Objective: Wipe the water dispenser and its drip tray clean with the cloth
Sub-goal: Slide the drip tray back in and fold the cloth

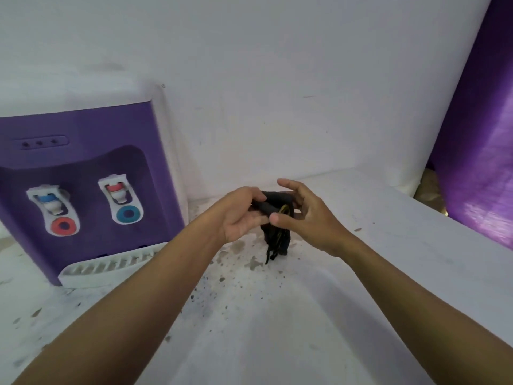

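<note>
Hands at frame centre: left hand (242, 215) clamps a bunched black cloth (274, 218), right hand (306, 215) (fingers spread) pinches its end. Purple water dispenser (83, 173) and white drip tray (111, 266) sit left of frame, nearer the left hand.

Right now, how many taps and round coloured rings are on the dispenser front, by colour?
On the water dispenser:
Blue tap: 1
Red tap: 1
Red ring: 1
Blue ring: 1
Total: 4

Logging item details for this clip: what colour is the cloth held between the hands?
Black, with a small yellowish mark; the cloth shows best in the head view.
</note>
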